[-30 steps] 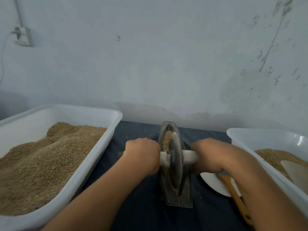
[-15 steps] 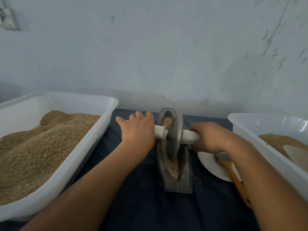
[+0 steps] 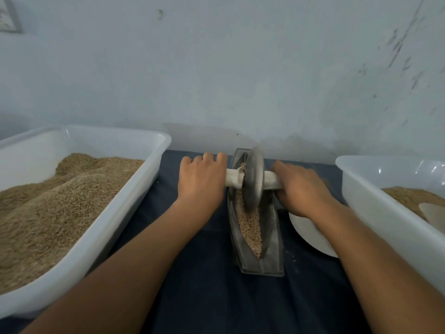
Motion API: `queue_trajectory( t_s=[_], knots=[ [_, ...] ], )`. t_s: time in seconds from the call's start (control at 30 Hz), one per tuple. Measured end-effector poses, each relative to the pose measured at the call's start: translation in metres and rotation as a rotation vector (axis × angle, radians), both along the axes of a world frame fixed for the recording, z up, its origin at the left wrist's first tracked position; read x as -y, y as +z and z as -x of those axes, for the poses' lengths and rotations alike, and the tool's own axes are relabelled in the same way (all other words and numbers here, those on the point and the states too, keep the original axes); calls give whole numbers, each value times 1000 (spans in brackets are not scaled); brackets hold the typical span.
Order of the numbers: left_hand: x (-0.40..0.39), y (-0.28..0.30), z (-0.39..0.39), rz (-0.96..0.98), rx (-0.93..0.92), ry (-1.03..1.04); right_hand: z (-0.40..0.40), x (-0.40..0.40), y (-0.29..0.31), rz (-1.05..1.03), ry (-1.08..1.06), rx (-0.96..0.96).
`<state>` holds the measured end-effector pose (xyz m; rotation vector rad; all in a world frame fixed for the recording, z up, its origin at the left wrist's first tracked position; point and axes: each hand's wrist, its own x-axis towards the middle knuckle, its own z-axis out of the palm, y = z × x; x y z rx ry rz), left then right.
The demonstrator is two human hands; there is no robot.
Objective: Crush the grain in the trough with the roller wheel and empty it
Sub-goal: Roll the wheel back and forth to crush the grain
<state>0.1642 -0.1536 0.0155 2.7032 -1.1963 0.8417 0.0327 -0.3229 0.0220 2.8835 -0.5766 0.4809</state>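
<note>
My left hand (image 3: pixel 201 182) resting fingers-straight on the axle (image 3: pixel 232 180), my right hand (image 3: pixel 299 190) gripping it, roller wheel (image 3: pixel 252 179) at the trough's (image 3: pixel 272 237) far end, grain (image 3: pixel 249 225) behind.

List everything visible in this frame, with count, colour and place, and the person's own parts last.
trough: one, grey metal, centre of the cloth, lengthwise away from the person.
grain: brown, lying in the trough, mostly at the near end.
roller wheel: one, grey disc on a white axle, at the trough's far end.
left tub: one, white, heaped with brown grain.
right tub: one, white, holding some grain and a pale scoop-like piece.
plate: one, white, between trough and right tub.
cloth: dark blue, covering the table.
wall: pale blue, scuffed.
left hand: rests on the axle's left end.
right hand: grips the axle's right end.
</note>
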Motion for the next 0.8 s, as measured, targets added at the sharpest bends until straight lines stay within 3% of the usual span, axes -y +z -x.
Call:
queue_trajectory(
  t_s=[0.27,0.53,0.8],
  knots=[
    [-10,22,12,-231,-338,29,10,-21,30,-111,-78,-315],
    [-20,46,36,-416,-451,69,35,-48,63,-230,-89,-531],
    [-21,49,35,-490,-477,39,39,-53,72,-249,-96,-538]
  ],
)
